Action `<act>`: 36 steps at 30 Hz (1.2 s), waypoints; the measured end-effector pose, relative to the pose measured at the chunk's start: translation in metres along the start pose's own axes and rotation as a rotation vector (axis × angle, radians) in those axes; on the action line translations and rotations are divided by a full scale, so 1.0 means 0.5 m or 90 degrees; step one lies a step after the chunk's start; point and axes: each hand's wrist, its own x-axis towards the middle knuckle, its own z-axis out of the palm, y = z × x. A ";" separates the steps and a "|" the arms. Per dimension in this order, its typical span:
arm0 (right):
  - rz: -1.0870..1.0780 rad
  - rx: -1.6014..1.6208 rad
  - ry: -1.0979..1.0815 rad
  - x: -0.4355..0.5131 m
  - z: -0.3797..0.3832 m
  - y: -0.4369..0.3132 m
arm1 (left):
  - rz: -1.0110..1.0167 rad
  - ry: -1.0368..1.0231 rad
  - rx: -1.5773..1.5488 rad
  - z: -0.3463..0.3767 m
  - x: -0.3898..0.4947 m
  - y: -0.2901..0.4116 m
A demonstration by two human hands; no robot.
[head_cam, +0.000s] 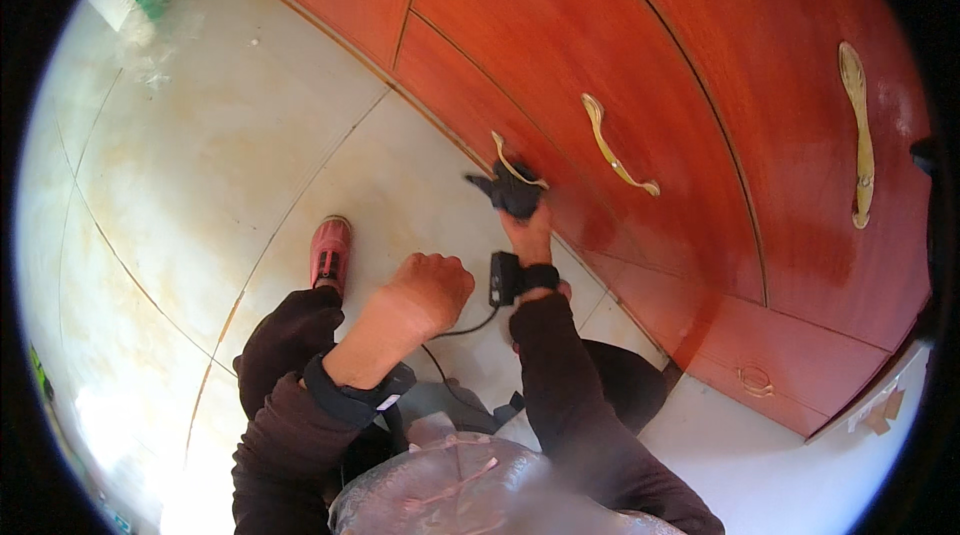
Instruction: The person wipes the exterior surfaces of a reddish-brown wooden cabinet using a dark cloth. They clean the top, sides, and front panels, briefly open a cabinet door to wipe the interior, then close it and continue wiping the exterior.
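My right hand (529, 231) grips a bunched dark cloth (516, 197) against the lowest drawer front (457, 92) of a glossy reddish-brown wooden cabinet. The cloth lies behind and around a curved brass-coloured drawer handle (504, 152), and one corner of it sticks out to the left. The cloth hides most of my right fingers. My left hand (431, 291) is curled into a fist above the floor, back side up, apart from the cabinet. Nothing shows in it. A black device (505, 278) is strapped to my right wrist, and another black strap (341, 392) circles my left wrist.
A longer brass handle (611, 149) and a door handle (857, 137) stand out from the cabinet. A ring pull (754, 382) sits lower right. A black cable (469, 328) runs between my arms. My pink shoe (331, 254) rests on the tiled floor (187, 182). Clear plastic wrapping (154, 47) lies far left.
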 end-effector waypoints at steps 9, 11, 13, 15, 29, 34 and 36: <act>-0.010 -0.029 0.207 -0.111 -0.163 -0.063 | -0.005 -0.002 0.012 -0.004 -0.020 -0.003; 0.058 0.068 0.224 -0.099 -0.119 -0.086 | 0.002 0.031 0.026 0.000 -0.020 -0.007; 0.187 0.287 0.141 -0.083 -0.050 -0.124 | 0.006 0.049 0.035 0.005 -0.017 -0.010; 0.211 0.348 0.053 -0.080 0.029 -0.145 | 0.014 0.052 0.037 0.009 -0.011 -0.013; -0.174 -0.533 0.014 -0.183 0.009 -0.237 | 0.039 -0.046 0.017 0.018 0.079 -0.068; 0.011 0.100 0.003 -0.169 0.096 -0.270 | 0.029 -0.061 0.051 -0.022 0.101 -0.102; 0.066 0.203 -0.003 -0.164 0.129 -0.280 | 0.029 -0.070 0.040 -0.032 0.103 -0.114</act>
